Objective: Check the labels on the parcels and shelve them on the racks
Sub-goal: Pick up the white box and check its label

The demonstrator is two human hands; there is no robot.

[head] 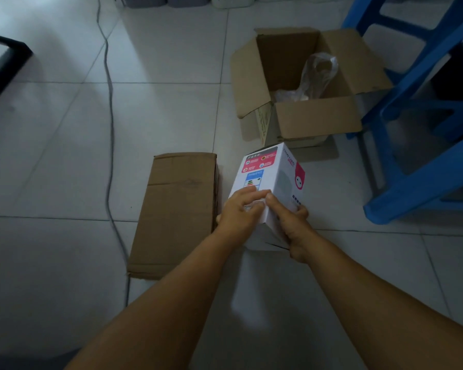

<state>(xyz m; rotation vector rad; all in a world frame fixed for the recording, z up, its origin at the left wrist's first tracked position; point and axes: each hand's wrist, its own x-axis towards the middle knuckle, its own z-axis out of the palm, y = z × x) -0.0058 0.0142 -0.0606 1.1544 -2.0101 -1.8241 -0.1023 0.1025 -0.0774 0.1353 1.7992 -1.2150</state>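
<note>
A white product box point(270, 177) with red and blue printed panels is held tilted above the tiled floor. My left hand point(239, 212) grips its near left side, fingers across the printed face. My right hand point(292, 222) grips the near right side, thumb on top. A shut brown cardboard parcel point(174, 212) lies flat on the floor just left of the hands. An open cardboard box point(313, 110) stands beyond, with clear plastic wrap point(316, 73) inside.
A blue plastic rack frame point(422, 108) rises at the right. A grey cable point(110, 134) runs down the floor at the left. A black-framed object point(3, 65) sits at the far left. Grey and white bins point(187, 0) line the top edge.
</note>
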